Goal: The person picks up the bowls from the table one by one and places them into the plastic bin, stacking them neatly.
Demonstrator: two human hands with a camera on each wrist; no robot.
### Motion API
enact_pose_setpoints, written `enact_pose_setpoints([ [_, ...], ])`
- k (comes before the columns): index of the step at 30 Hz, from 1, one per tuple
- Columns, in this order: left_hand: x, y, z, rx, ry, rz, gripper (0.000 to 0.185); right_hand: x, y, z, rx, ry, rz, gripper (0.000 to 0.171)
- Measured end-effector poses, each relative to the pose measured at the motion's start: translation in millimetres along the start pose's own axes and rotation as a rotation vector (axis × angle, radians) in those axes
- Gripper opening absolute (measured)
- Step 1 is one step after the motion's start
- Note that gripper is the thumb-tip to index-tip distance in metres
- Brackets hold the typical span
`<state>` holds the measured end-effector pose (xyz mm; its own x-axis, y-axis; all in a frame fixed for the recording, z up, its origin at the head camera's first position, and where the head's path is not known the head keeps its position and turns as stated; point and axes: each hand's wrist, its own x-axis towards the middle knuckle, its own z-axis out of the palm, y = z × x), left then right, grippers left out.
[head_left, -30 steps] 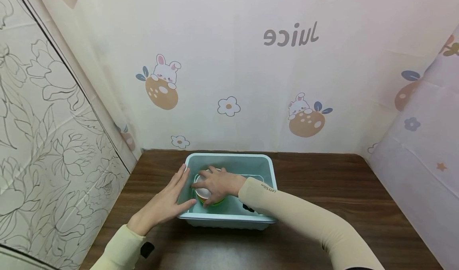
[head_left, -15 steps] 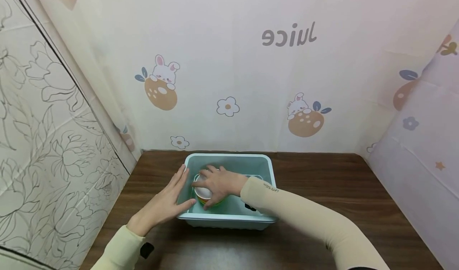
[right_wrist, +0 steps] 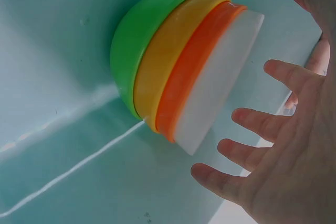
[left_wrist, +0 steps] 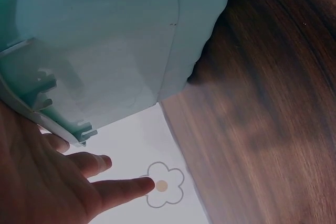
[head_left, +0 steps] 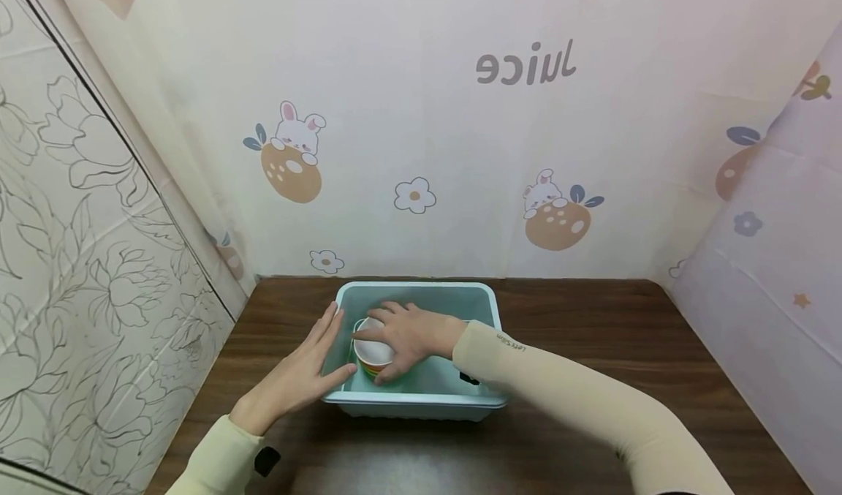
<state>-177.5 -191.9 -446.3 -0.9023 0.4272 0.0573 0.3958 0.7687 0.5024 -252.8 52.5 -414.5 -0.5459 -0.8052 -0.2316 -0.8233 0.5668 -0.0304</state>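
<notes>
Centrally, lower frame: right hand (head_left: pixel 409 336) over nested bowls (head_left: pixel 371 354) inside teal bin (head_left: pixel 490 312), fingers spread, loosely curved, gripping nothing. Left hand (head_left: pixel 299 374) flat, fingers straight, against bin's left wall.

Back wall curtain (head_left: pixel 460 151): "Juice" in grey script, mirror-reversed in the head view. Right sleeve (head_left: pixel 526 371): small dark print near the cuff, roughly "Let's Slim", not fully legible. Nothing else readable.
</notes>
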Motion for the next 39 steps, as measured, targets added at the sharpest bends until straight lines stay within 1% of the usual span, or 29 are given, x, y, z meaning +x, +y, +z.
enact_pose_setpoints([
  [8,1.0,-0.9,0.3,0.003,0.002,0.003,0.093,-18,7,-11,0.025,0.025,-0.009,0.084],
  [16,1.6,-0.9,0.0,0.01,0.004,-0.009,0.094,-37,16,-20,0.089,0.06,0.003,0.084],
  [20,1.6,-0.9,-0.1,0.006,0.004,-0.012,0.095,-44,19,-25,0.105,0.076,0.017,0.084],
  [24,2.0,-1.3,0.5,0.006,0.011,-0.007,0.096,-50,23,-27,0.098,0.091,0.032,0.085],
  [33,1.6,-2.4,1.8,0.008,0.02,0.004,0.095,-71,38,-30,0.125,0.135,0.071,0.084],
  [39,1.6,-3.1,2.2,0.012,0.022,0.005,0.096,-88,51,-30,0.202,0.178,0.117,0.085],
])
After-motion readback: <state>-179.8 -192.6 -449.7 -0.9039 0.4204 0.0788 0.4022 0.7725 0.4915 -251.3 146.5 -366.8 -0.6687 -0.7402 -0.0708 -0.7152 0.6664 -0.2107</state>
